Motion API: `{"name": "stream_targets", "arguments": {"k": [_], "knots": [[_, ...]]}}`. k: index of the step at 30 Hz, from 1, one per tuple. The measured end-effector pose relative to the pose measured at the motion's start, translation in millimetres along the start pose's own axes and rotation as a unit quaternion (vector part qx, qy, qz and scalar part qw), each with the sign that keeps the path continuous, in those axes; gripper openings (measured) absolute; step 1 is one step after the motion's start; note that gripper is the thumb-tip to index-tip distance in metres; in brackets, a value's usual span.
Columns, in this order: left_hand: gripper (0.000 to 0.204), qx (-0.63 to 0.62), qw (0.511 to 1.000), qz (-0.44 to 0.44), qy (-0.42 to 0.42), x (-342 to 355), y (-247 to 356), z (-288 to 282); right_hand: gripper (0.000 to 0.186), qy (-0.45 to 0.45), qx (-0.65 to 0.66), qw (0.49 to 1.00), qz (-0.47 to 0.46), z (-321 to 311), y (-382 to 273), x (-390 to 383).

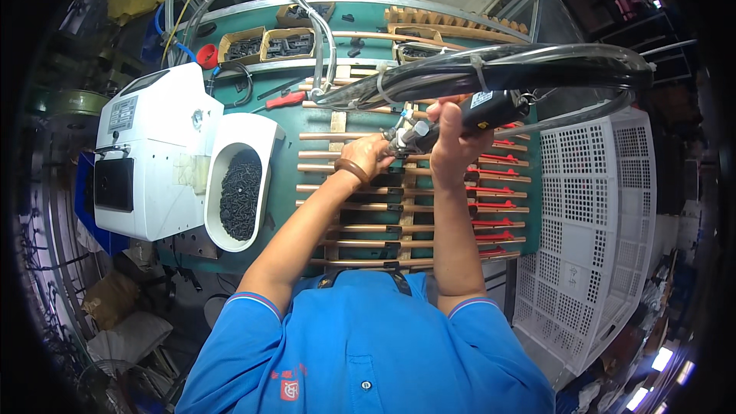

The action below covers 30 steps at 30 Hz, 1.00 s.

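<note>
My right hand [458, 142] is wrapped around a black hose-fed power screwdriver [498, 110], held tilted over the bench. Its metal nose [404, 138] points left and down toward my left hand. My left hand [363, 156], with a brown bangle at the wrist, is closed beside that nose among the rods; what its fingers grip is hidden. Copper-coloured rods [351, 228] lie side by side across wooden rails, with small black fittings near their middles. Red pieces [498, 223] sit along their right ends. A thick bundle of clear and black hoses [537, 73] runs to the screwdriver.
A white feeder machine [157, 161] stands at the left, beside a white bowl [270, 134] of dark screws. Cardboard boxes [287, 46] of black parts and a red-handled screwdriver [285, 100] lie farther back. A white perforated crate [590, 238] stands at the right edge of the green bench.
</note>
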<state>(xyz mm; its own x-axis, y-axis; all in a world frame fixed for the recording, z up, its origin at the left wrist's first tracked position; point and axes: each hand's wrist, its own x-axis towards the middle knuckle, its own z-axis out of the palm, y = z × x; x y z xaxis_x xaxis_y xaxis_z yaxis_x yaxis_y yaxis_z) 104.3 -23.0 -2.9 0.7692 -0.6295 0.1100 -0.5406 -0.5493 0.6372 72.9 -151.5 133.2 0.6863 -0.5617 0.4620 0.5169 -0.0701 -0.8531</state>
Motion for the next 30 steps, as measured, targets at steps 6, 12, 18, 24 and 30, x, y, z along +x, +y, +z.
{"name": "stream_targets", "arguments": {"k": [6,12,18,24,30], "knots": [[0.024,0.003,1.000,0.003,0.003,-1,-6,7,0.024,0.055,-0.060,0.997,-0.015,13,-2,-1],[0.023,0.111,0.988,-0.068,-0.083,-2,-11,-8,0.020,0.045,-0.138,0.986,-0.082,16,-13,-1],[0.023,0.107,0.986,-0.055,-0.115,-1,-22,-25,0.019,-0.032,-0.257,0.948,-0.183,3,10,-7],[0.027,0.039,0.991,-0.087,-0.097,2,-12,-30,0.024,-0.087,-0.228,0.954,-0.176,-1,30,-15],[0.030,0.074,0.979,-0.088,-0.169,-2,-36,-6,0.025,-0.082,-0.030,0.996,-0.012,26,-6,-9]]}}
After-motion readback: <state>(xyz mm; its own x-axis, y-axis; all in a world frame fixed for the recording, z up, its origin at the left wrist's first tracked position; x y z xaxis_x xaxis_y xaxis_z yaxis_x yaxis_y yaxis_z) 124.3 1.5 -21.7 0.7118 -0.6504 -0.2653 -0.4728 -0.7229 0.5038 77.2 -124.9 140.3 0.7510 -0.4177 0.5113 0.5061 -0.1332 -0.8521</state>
